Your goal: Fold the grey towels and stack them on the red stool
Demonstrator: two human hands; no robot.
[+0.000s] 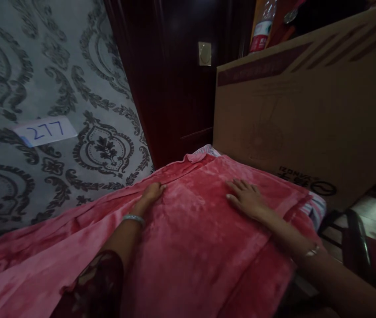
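While both hands lie on it, the pink blanket (188,247) covers a raised flat surface beside the patterned wall (58,66), its far edge bunched in a low ridge and its near end trailing off toward the lower left.

Item: blanket. Plush, velvety nap; soft and limp by the look of its folds. Judged light to moderate in weight, not fragile, not slippery. It would drape and sag rather than hold a shape, so the sensible places to take hold are the hems and corners, or the ridge at the far edge.

Item: left hand (151,193). Rests at the ridge with fingers curled loosely; whether it pinches the cloth or merely presses on it cannot be told. A pale bangle (133,218) sits on the wrist, with a dark lace sleeve (98,282) nearer the elbow.

Item: right hand (246,196). Laid flat, palm down, fingers spread on the blanket, gripping nothing.

Item: striped cloth (315,207). Shows under the blanket at the right edge and far corner.

Item: cardboard box (307,115). Large, printed, standing just behind the blanket; its contents are hidden. A plastic bottle (261,28) with a red label rises behind its top edge.

Item: paper label (44,131) on the wall, handwritten "277".
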